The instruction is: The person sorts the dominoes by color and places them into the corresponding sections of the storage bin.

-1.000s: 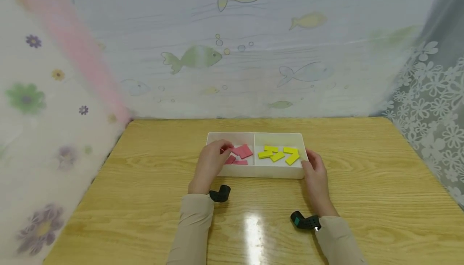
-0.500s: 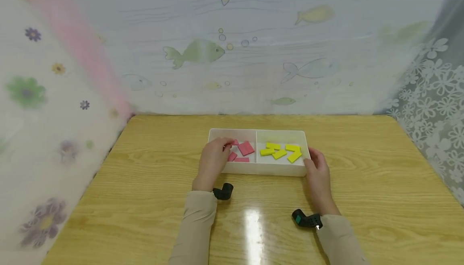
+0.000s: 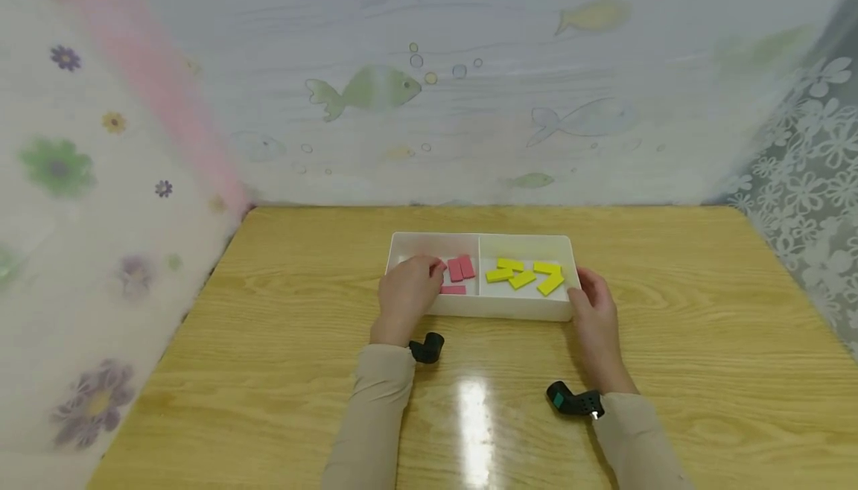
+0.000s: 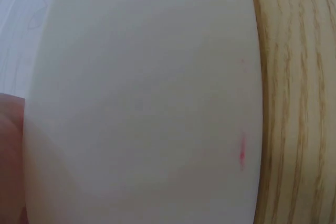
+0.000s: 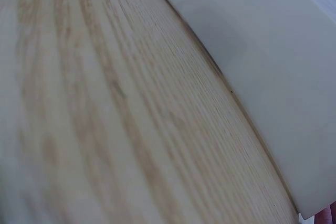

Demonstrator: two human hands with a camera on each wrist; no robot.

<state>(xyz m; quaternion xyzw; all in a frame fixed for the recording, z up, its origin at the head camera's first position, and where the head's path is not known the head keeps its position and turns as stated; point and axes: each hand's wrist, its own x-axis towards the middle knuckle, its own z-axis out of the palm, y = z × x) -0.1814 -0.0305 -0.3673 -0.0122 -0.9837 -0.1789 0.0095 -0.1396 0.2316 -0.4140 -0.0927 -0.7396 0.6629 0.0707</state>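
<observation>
A white two-compartment box [image 3: 503,307] sits on the table. My left hand [image 3: 410,290] reaches over its front wall into the left compartment, pinching a small pink tile [image 3: 442,266] between thumb and fingertips. Beside those fingertips, two pink tiles [image 3: 461,269] lie side by side, and another pink tile [image 3: 453,290] is by the front wall. My right hand [image 3: 595,322] grips the box's right end, thumb at the front corner. Several yellow tiles [image 3: 522,279] lie loose in the right compartment. In the left wrist view, the box's wall [image 4: 142,98] covers most of the frame.
The wooden table [image 3: 268,311] extends around the box. Behind it hangs a fabric backdrop [image 3: 268,65] printed with fish, and a lace curtain [image 3: 804,177] is at the right. Black wrist cameras [image 3: 427,348] stick out from both wrists.
My left hand has shifted right inside the left compartment. Two pink tiles have turned to stand straighter, side by side, and another is now hidden behind the hand. My right hand keeps its grip.
</observation>
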